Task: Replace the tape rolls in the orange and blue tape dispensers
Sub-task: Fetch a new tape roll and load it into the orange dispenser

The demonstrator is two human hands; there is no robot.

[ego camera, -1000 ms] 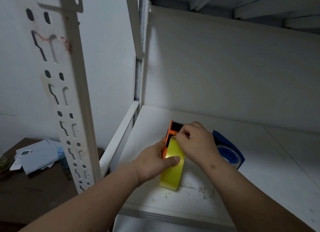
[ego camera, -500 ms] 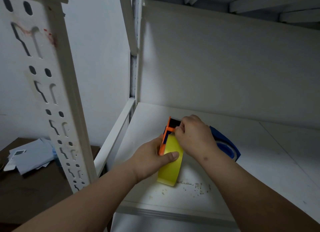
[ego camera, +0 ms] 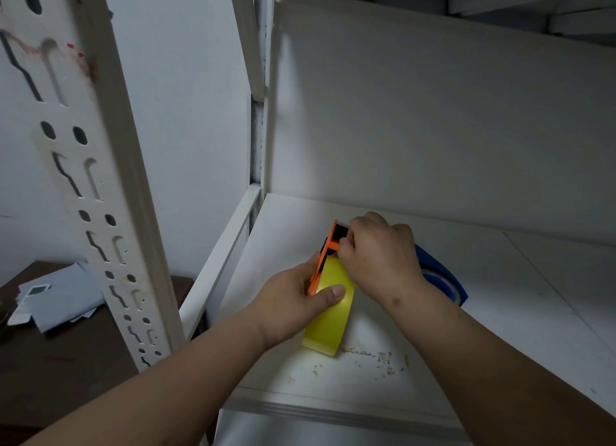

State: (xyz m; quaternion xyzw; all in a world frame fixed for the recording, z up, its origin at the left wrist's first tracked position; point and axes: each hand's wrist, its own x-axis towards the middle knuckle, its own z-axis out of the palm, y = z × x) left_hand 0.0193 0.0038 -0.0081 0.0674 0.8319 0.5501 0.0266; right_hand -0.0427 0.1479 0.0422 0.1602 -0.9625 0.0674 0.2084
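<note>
Since half a second ago your hands and the dispenser sit in much the same spot on the shelf; your right hand has crept a little further over the dispenser's far end, and little else has shifted. From your head camera, the slotted white upright [ego camera: 100,185] of the rack stands close on your left and blocks much of the room behind it; past it you see a dark wooden table [ego camera: 60,355] with a heap of pale papers [ego camera: 56,299] on it. The white shelf board [ego camera: 500,312] carries flecks of debris [ego camera: 376,359] just beside the near edge of the tape. Behind your right wrist lies the blue tape dispenser [ego camera: 443,279], mostly hidden by that hand and forearm, so you cannot tell how it is loaded. Your left hand [ego camera: 293,302] grips the orange tape dispenser [ego camera: 325,255], thumb pressed flat on the yellow tape roll [ego camera: 330,319], which stands on edge on the board, seated against the orange side plate. Your right hand [ego camera: 380,255] is curled, its fingertips pinching at the black part near the dispenser's far end; what exactly they hold is hidden.
</note>
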